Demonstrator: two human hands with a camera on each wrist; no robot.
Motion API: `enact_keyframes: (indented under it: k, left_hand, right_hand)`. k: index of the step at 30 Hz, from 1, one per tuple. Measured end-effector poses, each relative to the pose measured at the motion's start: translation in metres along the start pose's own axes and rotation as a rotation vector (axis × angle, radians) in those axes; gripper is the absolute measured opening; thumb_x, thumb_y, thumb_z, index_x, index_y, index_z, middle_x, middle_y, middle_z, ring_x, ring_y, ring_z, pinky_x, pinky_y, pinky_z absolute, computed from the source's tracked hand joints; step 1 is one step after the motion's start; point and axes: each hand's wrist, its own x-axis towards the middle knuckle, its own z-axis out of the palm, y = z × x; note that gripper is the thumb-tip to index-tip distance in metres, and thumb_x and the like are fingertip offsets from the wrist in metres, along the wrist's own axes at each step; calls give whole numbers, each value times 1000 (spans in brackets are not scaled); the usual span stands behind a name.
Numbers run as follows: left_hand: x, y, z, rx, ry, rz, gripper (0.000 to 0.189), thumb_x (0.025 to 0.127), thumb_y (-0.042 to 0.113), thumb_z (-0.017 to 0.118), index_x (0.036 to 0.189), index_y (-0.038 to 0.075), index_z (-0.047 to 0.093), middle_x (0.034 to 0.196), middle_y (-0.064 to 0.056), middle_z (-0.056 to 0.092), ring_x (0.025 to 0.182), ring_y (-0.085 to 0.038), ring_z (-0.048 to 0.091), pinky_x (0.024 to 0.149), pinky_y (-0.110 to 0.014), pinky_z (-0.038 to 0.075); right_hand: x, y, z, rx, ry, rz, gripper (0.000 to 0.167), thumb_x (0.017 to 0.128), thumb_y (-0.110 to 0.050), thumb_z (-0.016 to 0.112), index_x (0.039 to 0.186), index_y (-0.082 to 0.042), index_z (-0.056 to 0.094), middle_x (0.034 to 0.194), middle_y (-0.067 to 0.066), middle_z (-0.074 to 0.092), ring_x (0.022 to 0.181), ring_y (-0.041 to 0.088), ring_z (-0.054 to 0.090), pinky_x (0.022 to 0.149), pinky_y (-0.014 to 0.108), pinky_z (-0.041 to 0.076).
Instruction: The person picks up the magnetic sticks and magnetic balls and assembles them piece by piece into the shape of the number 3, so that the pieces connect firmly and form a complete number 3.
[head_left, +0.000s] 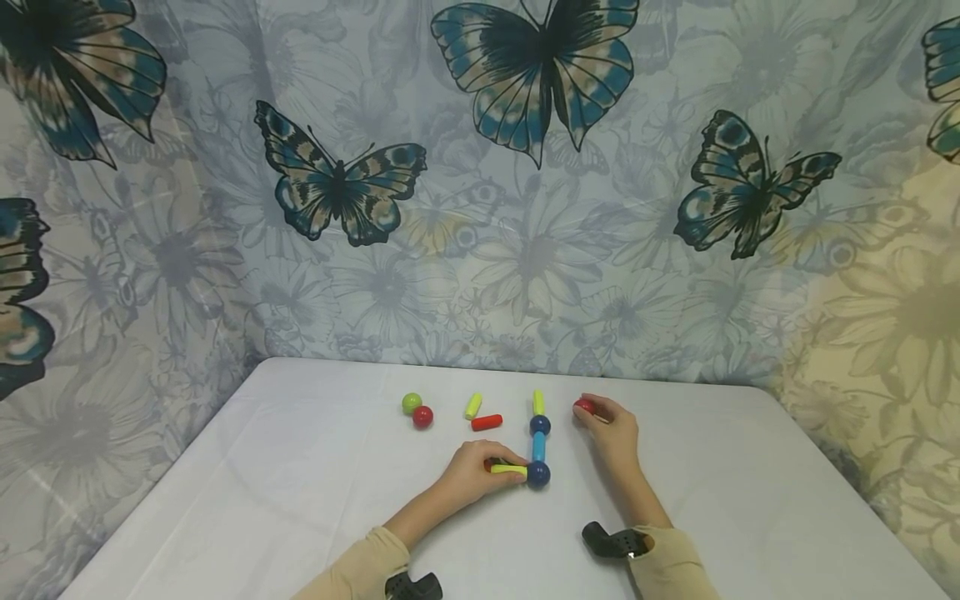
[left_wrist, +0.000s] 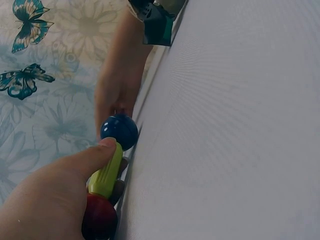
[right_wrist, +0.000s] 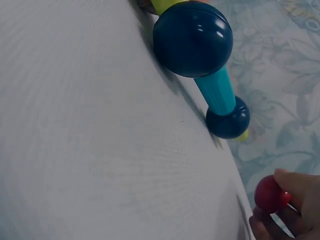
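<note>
Far L of near blue ball (head_left: 537,475), & further back on the bench (head_left: 262,500): green ball (head_left: 412,403) & red ball (head_left: 423,417), v. close. Less far L, also back: loose green stick (head_left: 473,406) & red stick (head_left: 487,422). Just L of near blue ball, L hand (head_left: 472,468) has its grip pinched on held green stick (head_left: 508,469), w/ a red end ball (left_wrist: 100,218) on it. Straight behind near blue ball, in a row: blue stick (head_left: 538,447), far blue ball (head_left: 540,425), tip stick (head_left: 537,402). Back-R of it, R hand (head_left: 618,429) pinches small red ball (head_left: 584,406), apart from the row.

Step now, I think: hold the row steady, get small red ball ready. Next move prob. needs lining it up w/ tip stick & pushing. Hidden: L hand covers most of red end ball in head view; can't tell what the red bump on small red ball is.
</note>
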Motion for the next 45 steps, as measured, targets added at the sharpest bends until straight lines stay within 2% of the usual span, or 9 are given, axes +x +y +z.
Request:
enact_keyframes:
  k: [3, 6, 9, 10, 18, 25, 30, 39, 45]
  left_hand:
    - [0, 0, 1, -1, -1, -5, 21, 82, 33, 78, 100, 24, 78, 95, 9, 75, 76, 1, 55, 67, -16, 46]
    - [0, 0, 0, -2, -3, -7, 20, 82, 34, 78, 100, 25, 78, 95, 9, 75, 77, 1, 55, 68, -16, 46]
    - [-1, 1, 0, -3, -5, -6, 20, 82, 34, 78, 100, 25, 77, 95, 10, 75, 78, 0, 56, 69, -17, 46]
    - [-1, 1, 0, -3, -6, -6, 20, 82, 35, 77, 100, 25, 77, 95, 10, 75, 78, 0, 56, 69, -17, 46]
    - [-1, 1, -1, -3, -11, -10, 21, 82, 35, 77, 101, 26, 77, 96, 10, 75, 80, 1, 57, 71, -17, 46]
    - [-1, 1, -1, -3, -12, -7, 21, 83, 35, 77, 101, 25, 77, 97, 10, 75, 84, 1, 59, 75, -17, 47]
    - [-1, 1, 0, 0, -6, 3, 21, 83, 34, 77, 101, 24, 77, 97, 10, 76, 84, 1, 59, 75, -17, 47]
    - [-1, 1, -1, 4, -4, 16, 21, 83, 35, 77, 101, 24, 77, 96, 10, 76, 79, 1, 56, 71, -17, 46]
    - [-1, 1, -1, 0, -11, 1, 22, 83, 35, 77, 102, 25, 77, 96, 10, 75, 80, 1, 56, 71, -17, 47]
  right_hand:
    - [2, 0, 4, 26, -2, 4, 36, 89, -14, 71, 122, -2, 66, 124, 20, 66, 115, 31, 63, 81, 8, 49]
    - [5, 0, 9, 51, -26, 16, 36, 90, -11, 68, 125, 1, 63, 127, 22, 63, 120, 33, 59, 95, 23, 53]
    - [8, 0, 13, 72, -46, 32, 39, 91, -9, 67, 127, 3, 60, 130, 24, 61, 126, 35, 56, 106, 45, 46]
    - [8, -1, 15, 81, -49, 41, 40, 91, -9, 67, 128, 4, 59, 131, 25, 60, 127, 35, 55, 106, 45, 46]
    - [12, -8, 25, 127, -17, 71, 39, 89, -15, 70, 124, 1, 62, 127, 22, 63, 120, 33, 61, 97, 29, 53]
    - [16, -9, 31, 126, -20, 79, 40, 90, -12, 68, 126, 2, 60, 129, 24, 62, 122, 35, 59, 104, 45, 48]
    - [18, -13, 34, 139, -39, 110, 41, 91, -14, 68, 127, 3, 59, 131, 25, 60, 122, 35, 59, 104, 44, 48]
    - [21, -19, 41, 140, -35, 103, 41, 90, -15, 68, 125, 5, 60, 126, 27, 62, 115, 36, 61, 77, 10, 48]
    - [23, -23, 47, 123, -36, 120, 40, 92, -15, 66, 126, 4, 59, 127, 25, 61, 117, 36, 61, 94, 33, 54]
